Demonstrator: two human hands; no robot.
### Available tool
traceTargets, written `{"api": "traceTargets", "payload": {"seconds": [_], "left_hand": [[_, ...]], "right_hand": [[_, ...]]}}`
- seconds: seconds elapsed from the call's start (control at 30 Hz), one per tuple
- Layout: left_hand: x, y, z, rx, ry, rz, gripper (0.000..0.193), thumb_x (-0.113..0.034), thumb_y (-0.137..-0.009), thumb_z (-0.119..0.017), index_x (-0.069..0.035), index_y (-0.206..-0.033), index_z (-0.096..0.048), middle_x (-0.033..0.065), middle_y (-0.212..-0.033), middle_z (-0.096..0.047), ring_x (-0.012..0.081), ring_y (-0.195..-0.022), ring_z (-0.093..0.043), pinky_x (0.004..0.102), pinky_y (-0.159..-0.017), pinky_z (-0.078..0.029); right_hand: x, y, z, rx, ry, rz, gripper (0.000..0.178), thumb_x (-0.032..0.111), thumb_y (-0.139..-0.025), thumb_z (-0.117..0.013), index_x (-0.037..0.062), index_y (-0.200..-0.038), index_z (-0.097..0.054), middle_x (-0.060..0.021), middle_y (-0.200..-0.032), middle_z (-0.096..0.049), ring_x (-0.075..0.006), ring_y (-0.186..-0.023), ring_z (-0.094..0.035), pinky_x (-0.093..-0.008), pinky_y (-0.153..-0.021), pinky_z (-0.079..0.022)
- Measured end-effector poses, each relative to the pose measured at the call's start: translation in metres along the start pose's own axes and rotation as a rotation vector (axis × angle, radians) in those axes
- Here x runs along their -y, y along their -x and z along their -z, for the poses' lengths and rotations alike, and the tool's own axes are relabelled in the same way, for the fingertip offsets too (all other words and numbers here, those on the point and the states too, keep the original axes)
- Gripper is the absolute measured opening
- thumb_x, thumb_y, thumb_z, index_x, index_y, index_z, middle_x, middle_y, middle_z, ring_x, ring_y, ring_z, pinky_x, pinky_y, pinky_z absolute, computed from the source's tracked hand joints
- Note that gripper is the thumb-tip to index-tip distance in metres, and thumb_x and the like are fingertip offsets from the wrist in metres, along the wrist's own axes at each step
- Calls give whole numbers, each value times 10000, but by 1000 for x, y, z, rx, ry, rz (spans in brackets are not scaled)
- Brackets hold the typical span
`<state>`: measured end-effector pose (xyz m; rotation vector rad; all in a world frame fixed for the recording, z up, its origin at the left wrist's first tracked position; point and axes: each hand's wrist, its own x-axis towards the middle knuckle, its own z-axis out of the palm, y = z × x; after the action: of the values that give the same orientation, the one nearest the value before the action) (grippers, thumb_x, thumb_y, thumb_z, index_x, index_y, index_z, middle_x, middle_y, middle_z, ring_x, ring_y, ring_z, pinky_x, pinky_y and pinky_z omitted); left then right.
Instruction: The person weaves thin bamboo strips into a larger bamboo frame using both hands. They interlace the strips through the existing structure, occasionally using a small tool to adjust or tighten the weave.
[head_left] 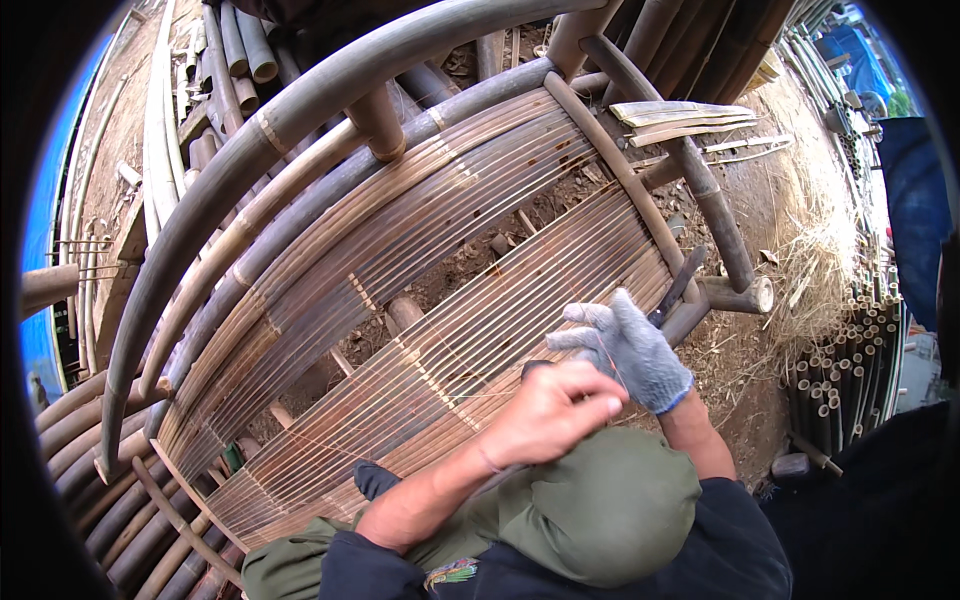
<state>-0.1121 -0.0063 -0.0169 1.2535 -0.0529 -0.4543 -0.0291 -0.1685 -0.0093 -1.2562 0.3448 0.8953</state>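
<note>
My bare left hand (567, 410) is closed, thumb and fingers pinched, above my raised knee in green trousers (600, 500). From its fingertips a thin reddish string (619, 372) runs up to my right hand. My right hand (633, 350) wears a grey knit glove; its fingers are stretched out and partly spread, with the string passing over the palm side. Both hands are over the near edge of a bamboo bench (480, 345) with long split slats. More thin string lies across the slats (330, 440) to the left.
A dark-bladed knife (683, 285) rests at the bench's right end rail. Curved bamboo poles (330, 75) form the back and arm. Split bamboo pieces (680, 120) lie beyond the right end. Straw (825, 260) and stacked bamboo tubes (835, 370) are at right, more poles (110, 490) at left.
</note>
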Motion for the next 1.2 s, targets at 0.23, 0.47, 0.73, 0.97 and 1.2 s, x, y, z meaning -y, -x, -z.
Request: {"api": "traceTargets", "payload": {"seconds": [0.23,0.47,0.73,0.97,1.2], "left_hand": [[42,-93,11,-477,-808,-686,400,-135,-910,-662,0,-1274,-568,151,-913,-665,254,-807,-658,390,-744,-542],[94,-149,94,-841,-796,-8,252,-116,-980,-480,-5,-1074,-686,154,-946,-634,300,-862,-649,417,-795,-545],[162,-181,131,-590,-767,678,338,-105,-842,-525,-26,-1127,-690,274,-1117,-669,433,-1085,-629,485,-953,-491],[190,-209,156,-465,-540,451,343,-192,-851,-608,64,-1070,-670,307,-1019,-677,425,-1004,-661,446,-886,-495],[160,-175,131,-794,-476,413,238,-243,-873,-683,-29,-951,-750,131,-827,-735,182,-746,-677,320,-723,-513]], "right_hand": [[68,76,68,-176,1081,569,126,81,-859,-634,14,-916,-724,-73,-757,-689,-189,-618,-643,-352,-610,-522],[123,-32,145,-947,989,866,193,184,-969,-601,34,-1013,-715,-69,-889,-687,-137,-707,-619,-315,-633,-496],[3,-267,106,-489,2108,684,174,221,-878,-620,103,-813,-730,-131,-820,-718,-285,-717,-694,-416,-633,-549],[-16,-341,87,575,1663,105,228,159,-761,-601,29,-885,-742,-238,-907,-697,-410,-744,-658,-458,-668,-529],[-2,-267,87,45,1700,543,289,251,-833,-686,112,-1085,-703,-158,-1050,-677,-323,-986,-643,-433,-898,-495]]}}
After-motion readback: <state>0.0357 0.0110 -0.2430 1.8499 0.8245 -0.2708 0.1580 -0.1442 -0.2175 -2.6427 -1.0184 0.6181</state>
